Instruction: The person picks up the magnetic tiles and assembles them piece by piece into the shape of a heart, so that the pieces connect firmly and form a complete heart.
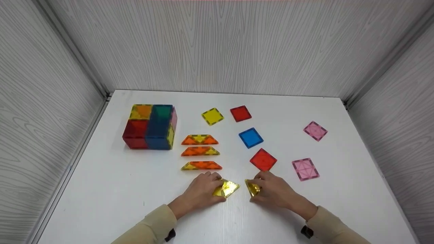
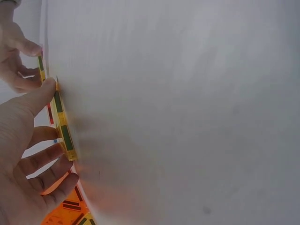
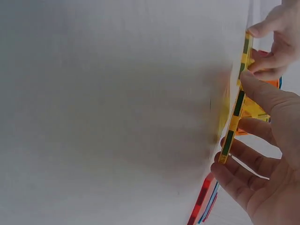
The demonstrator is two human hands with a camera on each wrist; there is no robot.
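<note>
Near the front middle of the table, my left hand (image 1: 202, 190) pinches a yellow translucent triangular magnetic tile (image 1: 230, 187) between thumb and fingers. A short gap to the right, my right hand (image 1: 274, 190) pinches a second yellow triangular tile (image 1: 253, 188), partly hidden by the fingers. In the left wrist view the thumb lies at the upper end of the left tile (image 2: 64, 126), fingers at its lower side. The right wrist view shows the right tile (image 3: 233, 124) edge-on between thumb and fingers. A red square tile (image 1: 263, 159) lies just beyond my right fingertips.
Three orange-and-yellow trapezoid pieces (image 1: 200, 151) lie in a column beyond my left hand. A block of coloured tiles (image 1: 149, 127) stands at back left. Yellow (image 1: 212, 116), red (image 1: 241, 113) and blue (image 1: 251, 137) squares lie mid-table; pink squares (image 1: 305, 169) lie to the right.
</note>
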